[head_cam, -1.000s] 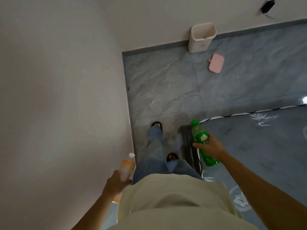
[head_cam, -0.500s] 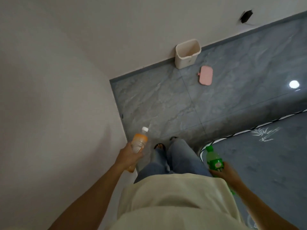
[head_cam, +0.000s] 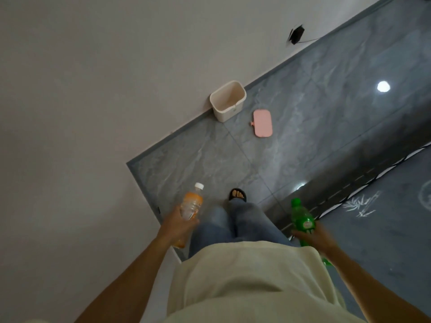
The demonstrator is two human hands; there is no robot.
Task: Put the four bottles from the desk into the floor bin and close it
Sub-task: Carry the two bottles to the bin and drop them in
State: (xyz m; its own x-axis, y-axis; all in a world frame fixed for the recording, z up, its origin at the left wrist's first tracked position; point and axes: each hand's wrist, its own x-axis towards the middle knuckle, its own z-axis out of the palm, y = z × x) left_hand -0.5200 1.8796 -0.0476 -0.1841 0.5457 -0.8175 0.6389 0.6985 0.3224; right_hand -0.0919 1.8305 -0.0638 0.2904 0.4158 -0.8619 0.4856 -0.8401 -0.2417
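grey marbled tile floor (head_cam: pixel 303 117) fills the right and middle of the view, meeting a plain pale wall (head_cam: pixel 93 89) that takes up the whole left and top. a darker rug (head_cam: pixel 384 229) with a black-and-white corded edge and faint white plant drawings covers the floor at lower right. the person's cream shirt (head_cam: pixel 247 280) fills the bottom centre, with blue jeans (head_cam: pixel 235 220) below it and one foot in a black sandal (head_cam: pixel 238 195) stepping forward.

the cream floor bin (head_cam: pixel 227 101) stands open against the wall's dark skirting, well ahead of the person. its pink lid (head_cam: pixel 263 123) lies flat on the tiles just beside it to the right, apart from it. a black wall socket (head_cam: pixel 296 34) with a thin cord sits further along the wall.

the left hand (head_cam: pixel 179 226) is wrapped around the lower body of an orange drink bottle (head_cam: pixel 192 203) with a white cap, fingers closed on it, the bottle tilted forward and up. the right hand (head_cam: pixel 313 236) grips a green soda bottle (head_cam: pixel 302 219) around its middle, green cap pointing up and ahead, its base showing behind the wrist. both bottles are carried at about waist level, either side of the legs, well short of the bin.
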